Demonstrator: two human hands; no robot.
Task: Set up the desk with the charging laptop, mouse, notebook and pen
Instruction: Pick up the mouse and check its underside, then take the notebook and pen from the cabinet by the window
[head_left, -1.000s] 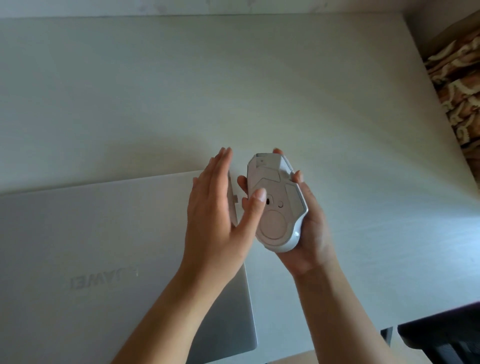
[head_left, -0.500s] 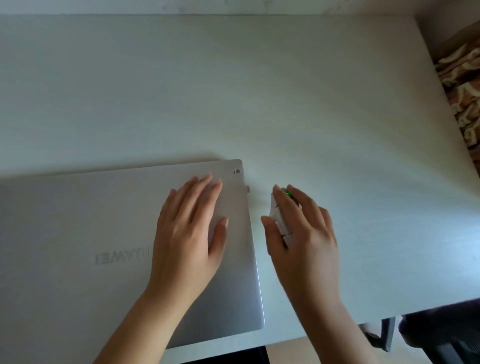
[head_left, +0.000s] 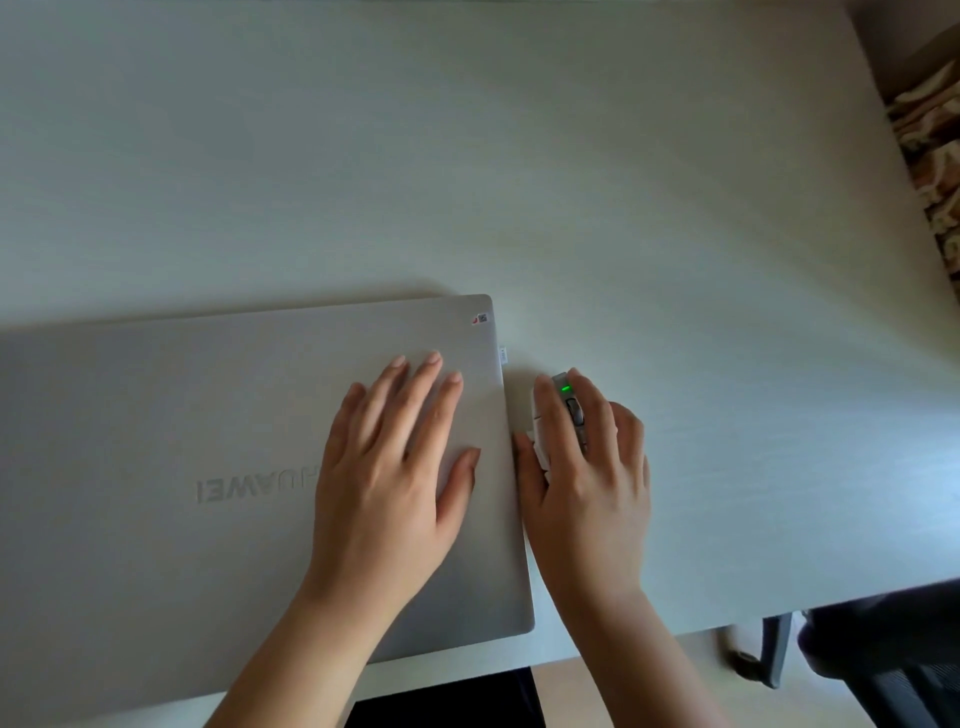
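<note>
A closed silver laptop (head_left: 182, 441) lies on the pale desk (head_left: 519, 182) at the near left, logo upside down to me. My left hand (head_left: 395, 467) rests flat on its lid near the right edge, fingers spread, holding nothing. Just right of the laptop a white mouse (head_left: 566, 400) sits upright on the desk with a green light lit at its front. My right hand (head_left: 587, 467) covers and grips the mouse, hiding most of its body. No notebook, pen or charger is in view.
A small tag (head_left: 503, 355) sticks out from the laptop's right side. A dark chair (head_left: 883, 649) stands beyond the desk's near right corner. Patterned fabric (head_left: 930, 145) lies past the right edge. The desk's near edge runs close to my wrists.
The mouse, held underside up in my right hand a second ago, now sits upright on the desk beside the laptop with its light on. My left hand has dropped flat onto the lid.
</note>
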